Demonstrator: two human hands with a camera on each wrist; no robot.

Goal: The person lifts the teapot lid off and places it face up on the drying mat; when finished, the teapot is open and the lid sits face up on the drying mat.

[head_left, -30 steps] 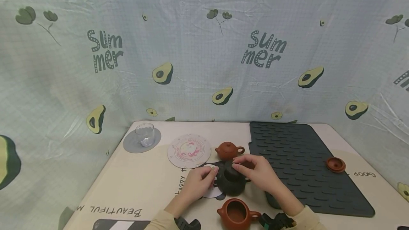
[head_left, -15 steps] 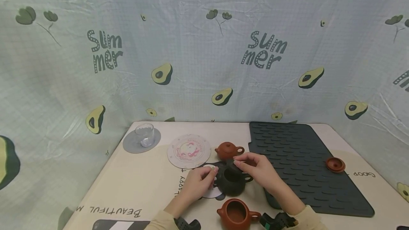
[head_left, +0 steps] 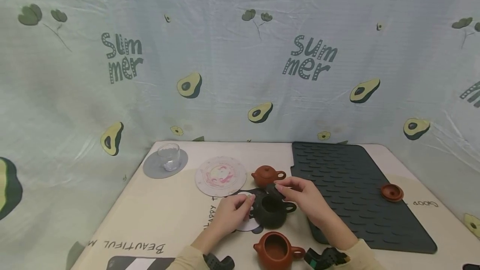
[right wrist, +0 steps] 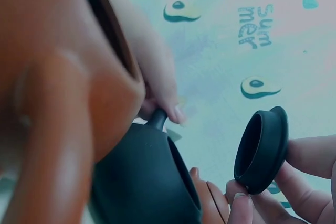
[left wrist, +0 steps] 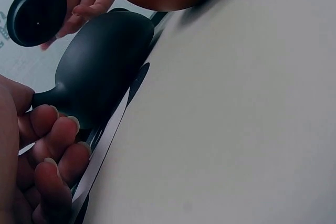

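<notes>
A black teapot (head_left: pixel 271 219) stands upright with its top uncovered, on a pale coaster (head_left: pixel 247 225) at the table's middle. My left hand (head_left: pixel 230 212) pinches its spout (left wrist: pixel 46 98) between thumb and fingers. The round black lid (right wrist: pixel 269 156) is pinched by my right hand (head_left: pixel 305 198), tilted and held just behind the teapot's opening, apart from the rim. Its underside faces the left wrist view. Nearest to me, a reddish-brown teapot (head_left: pixel 273 259) without a lid stands in front of the black one.
Behind the black teapot is a lidded reddish-brown teapot (head_left: pixel 263 175). At right lies a dark ridged mat (head_left: pixel 345 216), bearing a reddish-brown lid (head_left: pixel 392 193). Back left, a glass cup (head_left: pixel 169 157) stands on a grey coaster (head_left: pixel 153 171). A pink-printed coaster (head_left: pixel 204 182) lies between.
The black lid has come off the teapot's opening, moving up and back with my right hand and tilting. My left hand keeps its place at the spout.
</notes>
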